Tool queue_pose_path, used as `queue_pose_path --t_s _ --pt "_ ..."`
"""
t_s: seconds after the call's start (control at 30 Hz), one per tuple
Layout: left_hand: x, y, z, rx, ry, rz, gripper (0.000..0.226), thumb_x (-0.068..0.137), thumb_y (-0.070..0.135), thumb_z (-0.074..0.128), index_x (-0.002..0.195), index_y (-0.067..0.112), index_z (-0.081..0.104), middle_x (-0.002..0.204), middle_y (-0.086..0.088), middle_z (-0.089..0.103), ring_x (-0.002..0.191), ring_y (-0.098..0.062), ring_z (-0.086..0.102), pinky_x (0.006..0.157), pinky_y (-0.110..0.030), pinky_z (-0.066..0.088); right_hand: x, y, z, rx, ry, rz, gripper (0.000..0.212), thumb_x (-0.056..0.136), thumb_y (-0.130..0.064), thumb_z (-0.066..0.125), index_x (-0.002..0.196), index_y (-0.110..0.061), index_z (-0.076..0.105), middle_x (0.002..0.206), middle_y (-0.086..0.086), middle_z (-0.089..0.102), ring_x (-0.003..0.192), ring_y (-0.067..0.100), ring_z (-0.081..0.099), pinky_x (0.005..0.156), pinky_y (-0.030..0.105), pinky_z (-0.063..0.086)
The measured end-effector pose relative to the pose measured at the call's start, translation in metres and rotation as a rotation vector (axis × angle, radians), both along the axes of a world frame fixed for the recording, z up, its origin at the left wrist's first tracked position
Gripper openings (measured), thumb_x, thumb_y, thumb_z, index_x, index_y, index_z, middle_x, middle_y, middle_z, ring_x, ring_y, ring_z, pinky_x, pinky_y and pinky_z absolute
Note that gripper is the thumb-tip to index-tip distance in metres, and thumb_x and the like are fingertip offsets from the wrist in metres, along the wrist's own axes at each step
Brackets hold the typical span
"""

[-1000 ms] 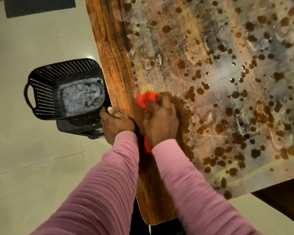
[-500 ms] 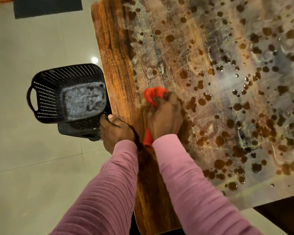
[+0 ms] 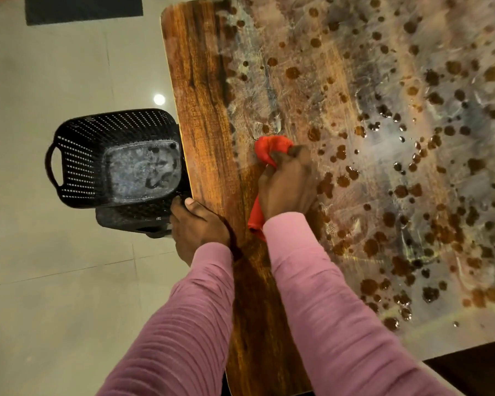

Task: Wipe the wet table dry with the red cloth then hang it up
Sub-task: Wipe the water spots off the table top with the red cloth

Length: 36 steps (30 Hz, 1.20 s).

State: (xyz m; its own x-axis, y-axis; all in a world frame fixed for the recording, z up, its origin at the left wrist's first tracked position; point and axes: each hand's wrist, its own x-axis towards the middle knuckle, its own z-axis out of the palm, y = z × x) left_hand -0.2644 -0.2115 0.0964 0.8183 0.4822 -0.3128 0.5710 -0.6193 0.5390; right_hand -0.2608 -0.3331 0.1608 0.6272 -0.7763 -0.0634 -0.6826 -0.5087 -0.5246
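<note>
At the upper left of the frame a dark mat lay on the pale tiled floor. Lower, at mid-left, a black perforated basket stood on that floor, hard against the left edge of the desk, with a handle on its far left side and a wet, greyish bottom. Just right of it, below the middle of the frame, my left hand was curled over the desk's left edge, fingers wrapped down the side and thumb near the basket's corner; it grasped only the desk. My pink ribbed sleeves ran up from the bottom of the frame to both wrists. Right of that, near the centre, my right hand was clenched on the red cloth, pressing it onto the desk; the cloth bunched out above my knuckles and a tail trailed below beside my wrist. The strip of wood by the left edge looked plain brown, while the middle and right of the desk were covered with dark drops and shiny smeared water.
</note>
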Motion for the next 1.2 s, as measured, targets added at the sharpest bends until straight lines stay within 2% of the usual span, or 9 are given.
queue_pose_path --t_s 0.13,0.23,0.4,0.53,0.63,0.73,0.97,1.1,1.2 --pt "0.001 0.001 0.002 -0.039 0.029 0.003 0.042 0.1 0.039 0.026 0.134 0.021 0.045 0.133 -0.013 0.053 0.116 -0.038 0.05 0.089 -0.045 0.039 0.002 0.034 -0.003 -0.013 0.02 0.39 0.029 0.082 -0.021 0.057 0.108 -0.025 0.069 0.12 0.004 0.053 0.106 0.029 0.048 0.071 0.039 0.051" --pt "0.0 0.002 0.003 -0.082 0.03 0.001 0.041 0.101 0.037 0.027 0.133 0.019 0.045 0.133 -0.013 0.053 0.116 -0.038 0.051 0.088 -0.044 0.039 0.002 0.027 -0.004 -0.022 0.045 0.54 0.031 0.081 -0.015 0.06 0.108 -0.027 0.07 0.123 0.003 0.055 0.111 0.029 0.047 0.073 0.039 0.051" --pt "0.001 0.0 0.005 -0.083 0.017 -0.033 0.043 0.102 0.037 0.024 0.134 0.017 0.045 0.134 -0.014 0.052 0.117 -0.038 0.051 0.09 -0.044 0.04 0.014 -0.026 -0.002 -0.082 0.087 0.151 0.033 0.083 -0.011 0.059 0.111 -0.026 0.069 0.122 0.007 0.055 0.108 0.034 0.051 0.087 0.043 0.048" --pt "0.0 0.002 0.004 -0.087 0.016 -0.052 0.051 0.099 0.041 0.02 0.135 0.015 0.046 0.135 -0.017 0.049 0.115 -0.041 0.05 0.09 -0.048 0.041 0.013 -0.019 -0.001 -0.279 0.199 0.116 0.025 0.082 -0.025 0.062 0.105 -0.028 0.071 0.138 0.01 0.047 0.124 0.036 0.039 0.102 0.05 0.031" --pt "0.0 0.0 0.009 -0.101 0.007 -0.066 0.056 0.096 0.043 0.02 0.135 0.014 0.047 0.135 -0.018 0.048 0.115 -0.042 0.05 0.089 -0.05 0.041 0.008 -0.005 0.0 -0.337 0.191 0.101 0.024 0.08 -0.029 0.062 0.103 -0.026 0.072 0.125 0.012 0.053 0.115 0.036 0.045 0.095 0.049 0.035" --pt "0.002 0.0 0.009 -0.123 0.024 -0.052 0.045 0.102 0.035 0.028 0.136 0.012 0.047 0.137 -0.02 0.047 0.118 -0.042 0.048 0.092 -0.049 0.04 0.015 0.002 0.002 -0.238 0.17 0.204 0.034 0.082 -0.024 0.062 0.115 -0.02 0.067 0.113 0.011 0.055 0.106 0.035 0.049 0.087 0.048 0.044" --pt "0.025 0.008 0.014 -0.133 0.062 -0.115 0.043 0.102 0.034 0.032 0.138 0.015 0.043 0.145 -0.014 0.041 0.127 -0.036 0.043 0.1 -0.048 0.033 0.004 0.003 -0.002 -0.199 0.263 0.257 0.053 0.085 -0.038 0.055 0.135 -0.024 0.049 0.14 0.012 0.043 0.125 0.037 0.039 0.101 0.053 0.032" --pt "0.086 -0.009 0.012 -0.143 -0.01 -0.113 0.044 0.101 0.037 0.033 0.139 0.016 0.043 0.144 -0.013 0.041 0.127 -0.035 0.043 0.1 -0.046 0.033 0.012 0.014 -0.004 -0.23 0.115 0.2 0.042 0.083 -0.021 0.055 0.124 -0.019 0.061 0.128 0.015 0.053 0.106 0.038 0.05 0.087 0.046 0.042" --pt "0.128 -0.025 0.006 -0.142 -0.041 -0.077 0.045 0.1 0.038 0.034 0.138 0.017 0.043 0.143 -0.014 0.043 0.126 -0.035 0.044 0.101 -0.042 0.031 0.022 0.03 -0.006 -0.244 0.048 0.286 0.038 0.084 -0.024 0.049 0.118 -0.019 0.065 0.125 0.013 0.056 0.101 0.037 0.051 0.082 0.043 0.043"
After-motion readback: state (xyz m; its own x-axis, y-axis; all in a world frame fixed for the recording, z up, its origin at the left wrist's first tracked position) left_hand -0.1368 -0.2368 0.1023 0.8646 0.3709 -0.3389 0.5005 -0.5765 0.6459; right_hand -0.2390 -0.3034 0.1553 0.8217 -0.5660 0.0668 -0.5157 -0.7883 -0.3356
